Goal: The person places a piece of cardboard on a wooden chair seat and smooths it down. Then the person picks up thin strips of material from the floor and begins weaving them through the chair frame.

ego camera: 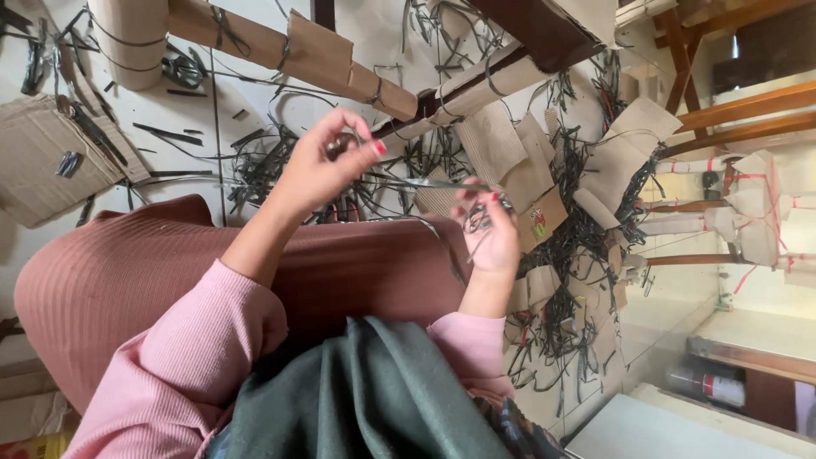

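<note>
The left hand, in a ribbed pink sleeve, pinched one end of a thin, flat black strap; the right hand pinched the other end. Beyond lay crumpled corrugated cardboard and tangled black strips on the floor.

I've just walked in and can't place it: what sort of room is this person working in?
Probably a small furniture workshop or packing area. Wooden furniture legs wrapped in cardboard lie about, cut black strapping and cardboard scraps litter the floor, and bare wooden frames stand nearby. The left hand and right hand handle a thin strip.
</note>
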